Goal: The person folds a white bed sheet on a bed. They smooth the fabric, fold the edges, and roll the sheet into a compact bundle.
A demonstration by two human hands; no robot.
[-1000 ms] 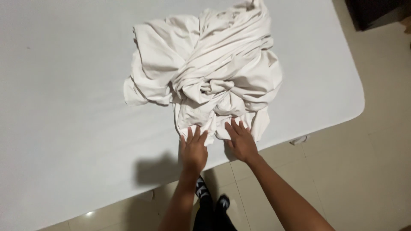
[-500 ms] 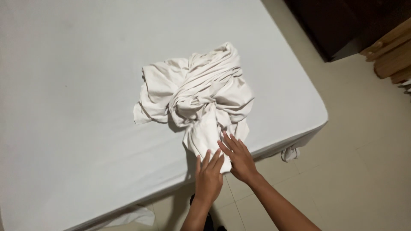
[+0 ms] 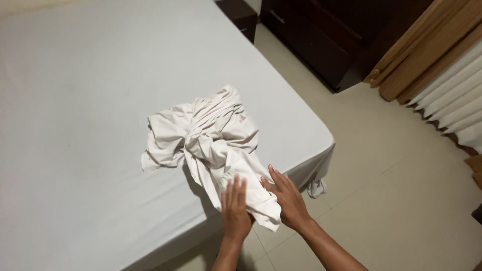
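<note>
A crumpled cream-white sheet (image 3: 206, 138) lies bunched on the pale grey bed (image 3: 90, 100), near its front edge. One end of the sheet hangs over that edge. My left hand (image 3: 235, 208) lies flat on this hanging end, fingers apart and pointing away from me. My right hand (image 3: 287, 198) presses beside it on the same end, fingers spread against the cloth. Neither hand has closed around the fabric.
The bed's corner (image 3: 324, 145) shows a loose fitted-sheet edge hanging down. Dark wooden furniture (image 3: 326, 40) stands at the back right. Brown and white curtains (image 3: 442, 75) hang at the far right. Beige tiled floor (image 3: 401, 200) runs along the bed.
The view has tilted up and back, showing furniture and curtains. The sheet's near end has slid further over the bed edge, with both hands staying flat on it.
</note>
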